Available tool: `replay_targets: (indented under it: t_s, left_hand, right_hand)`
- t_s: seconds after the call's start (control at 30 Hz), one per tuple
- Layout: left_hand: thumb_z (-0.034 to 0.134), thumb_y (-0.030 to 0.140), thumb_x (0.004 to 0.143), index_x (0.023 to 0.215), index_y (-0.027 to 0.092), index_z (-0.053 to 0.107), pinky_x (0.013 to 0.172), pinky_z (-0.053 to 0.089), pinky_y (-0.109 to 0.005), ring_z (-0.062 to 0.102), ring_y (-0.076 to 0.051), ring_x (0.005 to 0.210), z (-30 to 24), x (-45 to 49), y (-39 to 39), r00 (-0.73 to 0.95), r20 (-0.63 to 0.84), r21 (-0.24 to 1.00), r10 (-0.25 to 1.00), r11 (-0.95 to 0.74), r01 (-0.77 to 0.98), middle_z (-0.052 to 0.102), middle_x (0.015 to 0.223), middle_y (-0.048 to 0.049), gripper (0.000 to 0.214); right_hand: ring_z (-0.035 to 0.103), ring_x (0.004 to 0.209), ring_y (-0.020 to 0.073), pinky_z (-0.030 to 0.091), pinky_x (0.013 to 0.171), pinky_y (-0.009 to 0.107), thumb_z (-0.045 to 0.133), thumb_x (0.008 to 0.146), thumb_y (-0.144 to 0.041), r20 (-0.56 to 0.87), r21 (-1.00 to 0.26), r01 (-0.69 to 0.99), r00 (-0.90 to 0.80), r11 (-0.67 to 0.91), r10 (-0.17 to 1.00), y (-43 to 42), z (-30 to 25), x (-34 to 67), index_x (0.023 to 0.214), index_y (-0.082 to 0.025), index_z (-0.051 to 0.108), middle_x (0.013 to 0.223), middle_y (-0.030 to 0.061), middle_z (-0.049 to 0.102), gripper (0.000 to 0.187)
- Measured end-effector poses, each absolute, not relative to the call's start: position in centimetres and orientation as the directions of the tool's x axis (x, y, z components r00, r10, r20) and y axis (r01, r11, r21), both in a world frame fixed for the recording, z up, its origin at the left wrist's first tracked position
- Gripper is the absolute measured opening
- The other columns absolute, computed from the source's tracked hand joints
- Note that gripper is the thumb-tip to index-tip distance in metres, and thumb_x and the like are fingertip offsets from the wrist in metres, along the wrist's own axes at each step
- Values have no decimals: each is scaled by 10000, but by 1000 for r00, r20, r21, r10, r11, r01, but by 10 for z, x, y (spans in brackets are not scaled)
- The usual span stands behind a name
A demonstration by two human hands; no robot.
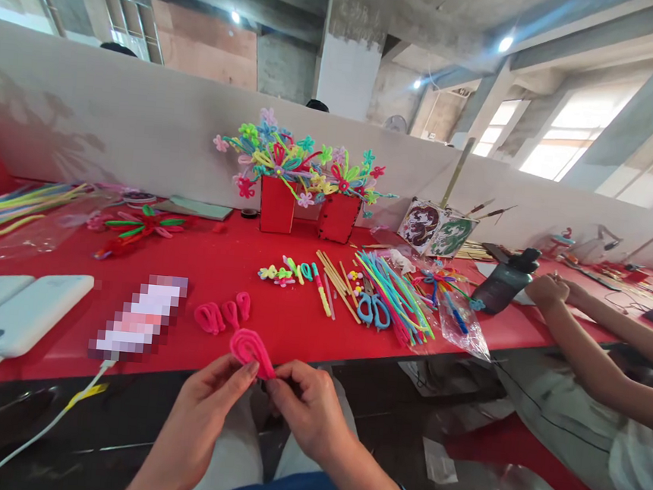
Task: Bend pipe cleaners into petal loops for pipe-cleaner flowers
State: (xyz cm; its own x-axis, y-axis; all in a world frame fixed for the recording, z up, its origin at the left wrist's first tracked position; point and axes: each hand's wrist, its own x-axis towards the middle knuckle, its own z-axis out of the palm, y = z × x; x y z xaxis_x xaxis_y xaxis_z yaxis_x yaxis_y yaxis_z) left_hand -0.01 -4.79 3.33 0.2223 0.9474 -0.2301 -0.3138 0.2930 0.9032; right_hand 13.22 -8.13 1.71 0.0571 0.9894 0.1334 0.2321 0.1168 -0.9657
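Note:
A pink pipe-cleaner petal (250, 347), bent into nested loops, is pinched between both my hands in front of the red table's near edge. My left hand (207, 402) grips its lower left side with thumb and fingers closed. My right hand (305, 406) pinches its lower right end. Three smaller pink loops (222, 315) lie on the table (199, 264) just beyond. Farther back lie blue scissors (374, 308), wooden sticks (338, 280) and a bundle of coloured pipe cleaners (396, 297).
Two red boxes (306, 211) hold pipe-cleaner flowers by the white partition. Two white power banks (8, 316) with cables sit at left, more pipe cleaners (10, 206) behind them. Another person's arms (593, 337) reach in at right near a dark bottle (506, 280).

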Motion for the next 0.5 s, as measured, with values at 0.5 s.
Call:
replay_targets:
  t_s: [0.5]
  left_hand:
    - [721,444,611,726,216,710,655,499,-276,631,-222,727,16,-20,-64,146,-148,989,978,151,-6,710,731,-65,256]
  right_hand:
    - [555,835,166,401,781,272,587,785,-217,296,-627,776,161,64,942,14,-19,126,753,-186,679,831,43,635,102]
